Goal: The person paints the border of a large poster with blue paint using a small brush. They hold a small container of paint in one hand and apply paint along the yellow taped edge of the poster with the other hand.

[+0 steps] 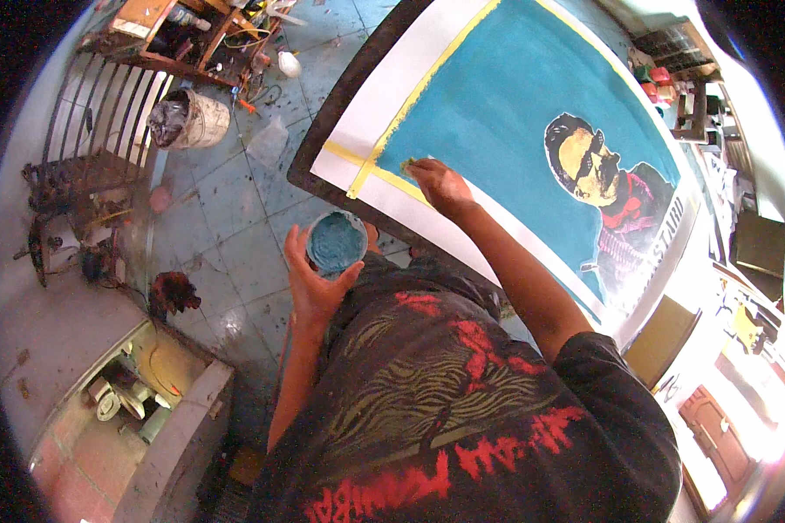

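Note:
My left hand (312, 283) is wrapped round a tub of blue paint (337, 243), held level in front of my body with its top uncovered. On the lower left corner of the painted teal area, my right hand (442, 186) pinches a small yellowish dabber (407, 165), mostly hidden by the fingertips; its exact kind does not show. Beneath it lies a large white sheet (366, 115) with a teal field and a portrait of a bearded person in sunglasses (582, 161). Yellow masking tape (365, 179) frames the teal, its strips crossing near my right hand.
A dark board edge (305, 166) runs under the sheet. Over the tiled floor stand a paint-stained bucket (196, 119) and a cluttered wooden shelf (161, 35). An open box with machine parts (118, 401) is at the lower left. Red containers (658, 83) stand beyond the sheet.

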`<state>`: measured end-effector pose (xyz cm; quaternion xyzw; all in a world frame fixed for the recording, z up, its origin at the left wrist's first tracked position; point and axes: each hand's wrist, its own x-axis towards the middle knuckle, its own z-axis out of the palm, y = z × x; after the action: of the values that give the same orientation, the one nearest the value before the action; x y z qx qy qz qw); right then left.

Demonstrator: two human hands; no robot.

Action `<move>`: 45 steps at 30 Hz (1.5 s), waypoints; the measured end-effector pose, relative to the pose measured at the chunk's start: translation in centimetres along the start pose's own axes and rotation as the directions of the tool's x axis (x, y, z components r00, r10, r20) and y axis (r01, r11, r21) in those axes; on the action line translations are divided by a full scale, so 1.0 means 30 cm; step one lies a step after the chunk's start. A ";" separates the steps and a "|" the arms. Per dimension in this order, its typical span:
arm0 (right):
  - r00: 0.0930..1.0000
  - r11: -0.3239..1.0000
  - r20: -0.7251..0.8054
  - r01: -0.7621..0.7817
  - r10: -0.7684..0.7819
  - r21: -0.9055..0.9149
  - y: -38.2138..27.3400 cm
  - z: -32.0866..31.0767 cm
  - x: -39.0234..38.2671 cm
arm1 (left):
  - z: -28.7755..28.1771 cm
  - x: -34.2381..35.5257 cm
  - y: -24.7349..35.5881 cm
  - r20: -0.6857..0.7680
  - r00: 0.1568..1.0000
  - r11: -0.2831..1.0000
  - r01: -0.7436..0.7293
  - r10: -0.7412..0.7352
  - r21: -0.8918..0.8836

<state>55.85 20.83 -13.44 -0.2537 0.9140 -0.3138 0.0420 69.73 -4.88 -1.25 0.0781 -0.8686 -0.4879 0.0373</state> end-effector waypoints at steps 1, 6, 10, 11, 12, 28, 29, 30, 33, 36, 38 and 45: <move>0.998 1.000 0.067 -0.014 0.015 -0.015 0.000 0.006 0.015 | -0.001 0.001 0.005 0.007 1.000 1.000 0.012 -0.012 -0.001; 0.994 0.998 -0.096 0.056 -0.059 -0.037 -0.047 0.023 0.087 | -0.010 -0.001 -0.014 -0.008 1.000 1.000 0.020 -0.020 0.023; 0.988 0.999 0.152 -0.032 0.030 0.011 -0.030 0.050 0.117 | -0.014 0.012 0.004 -0.015 1.000 0.999 0.019 -0.018 0.041; 0.996 0.999 0.085 -0.029 0.027 0.029 -0.046 0.046 0.114 | -0.018 0.014 0.000 -0.019 1.000 0.999 0.013 -0.012 0.050; 1.000 0.999 0.018 -0.026 0.025 0.048 -0.059 0.040 0.116 | -0.021 0.016 -0.003 -0.022 1.000 0.998 0.007 -0.006 0.060; 0.967 0.991 0.219 -0.133 0.133 -0.013 0.003 -0.016 -0.040 | -0.014 0.025 0.004 0.014 0.999 0.999 0.048 -0.048 -0.009; 0.971 0.991 0.200 -0.131 0.130 -0.010 0.004 -0.018 -0.045 | -0.014 0.030 0.005 0.015 1.000 0.999 0.024 -0.024 0.027; 0.975 0.992 0.181 -0.129 0.128 -0.007 0.005 -0.018 -0.051 | -0.015 0.033 0.006 0.017 1.000 0.998 -0.001 0.000 0.063; 0.976 0.994 0.190 -0.110 0.109 -0.003 0.013 -0.024 -0.075 | -0.007 0.032 -0.001 0.019 1.000 0.996 -0.013 0.011 0.088; 0.983 0.997 0.166 -0.082 0.078 0.014 0.024 -0.032 -0.085 | -0.002 0.033 0.011 0.041 0.999 1.000 0.023 -0.023 0.001; 0.981 0.996 0.170 -0.094 0.093 0.001 0.027 -0.042 -0.093 | 0.003 0.028 -0.010 0.023 1.000 1.000 -0.005 0.005 0.018; 0.955 0.969 0.170 -0.246 0.242 0.003 0.066 -0.054 -0.016 | 0.017 0.018 0.012 0.026 0.999 1.000 0.022 -0.022 0.005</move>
<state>55.03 23.30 -13.37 -0.1641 0.9275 -0.2948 0.1607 69.09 -4.38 -1.21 0.0812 -0.8694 -0.4870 0.0203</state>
